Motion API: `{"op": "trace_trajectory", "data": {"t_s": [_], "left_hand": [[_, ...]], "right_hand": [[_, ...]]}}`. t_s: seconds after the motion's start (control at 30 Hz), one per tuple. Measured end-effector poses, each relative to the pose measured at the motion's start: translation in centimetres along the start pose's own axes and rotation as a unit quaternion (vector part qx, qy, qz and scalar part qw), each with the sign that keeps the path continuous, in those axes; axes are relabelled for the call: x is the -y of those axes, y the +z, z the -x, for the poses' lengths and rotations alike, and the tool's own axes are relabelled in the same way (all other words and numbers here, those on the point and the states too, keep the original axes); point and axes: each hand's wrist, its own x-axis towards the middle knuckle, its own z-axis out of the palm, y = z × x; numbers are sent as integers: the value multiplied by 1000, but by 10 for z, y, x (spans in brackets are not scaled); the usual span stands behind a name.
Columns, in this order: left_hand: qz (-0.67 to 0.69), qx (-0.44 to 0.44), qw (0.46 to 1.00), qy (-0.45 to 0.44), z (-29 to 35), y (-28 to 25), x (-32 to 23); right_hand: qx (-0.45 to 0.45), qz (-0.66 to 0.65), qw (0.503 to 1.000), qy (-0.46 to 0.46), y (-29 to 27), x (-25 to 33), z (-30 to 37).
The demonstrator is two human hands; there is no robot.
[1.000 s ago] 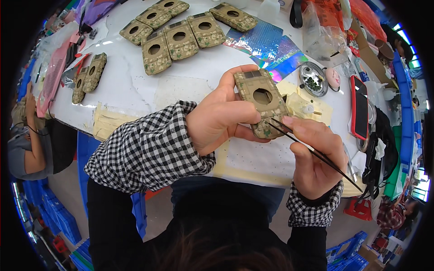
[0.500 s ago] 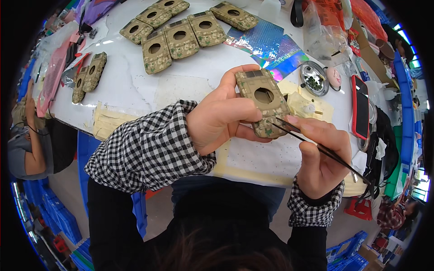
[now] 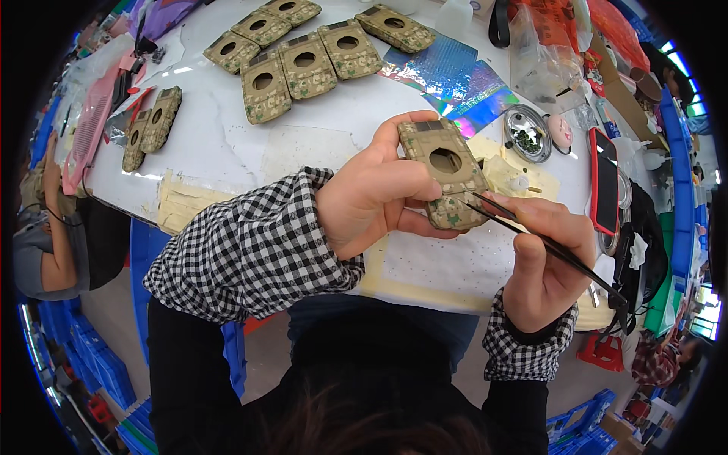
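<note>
The camouflage-patterned hull (image 3: 455, 182) is held tilted over the near edge of the white table (image 3: 212, 114), its round hole facing up. The left hand (image 3: 371, 189) grips it by the sides, thumb pressed near its lower left edge. The right hand (image 3: 553, 250) pinches black tweezers (image 3: 574, 262), whose 2 tips are over the hull's lower right part; whether they touch it, I cannot tell. Beyond lie 7 similar hulls (image 3: 309, 83) beside shiny sheets (image 3: 432, 64), with a round dish (image 3: 528, 117) of dark green bits to the right.
</note>
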Motion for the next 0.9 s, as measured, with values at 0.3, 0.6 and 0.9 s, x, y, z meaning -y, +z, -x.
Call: {"op": "trace_trajectory", "data": {"t_s": [0.3,0.6,0.9], "left_hand": [[43,23,999,-7,-3,0,-2],[29,20,999,-6,-3,-1,-2],[79,41,996,-16,-9,-9,-1]], "right_hand": [[-88,3,995,-37,-5,-4,2],[-141,274,951,-9,-39,-4,-3],[-43,384,922,-34,-35,-18,-7]]}}
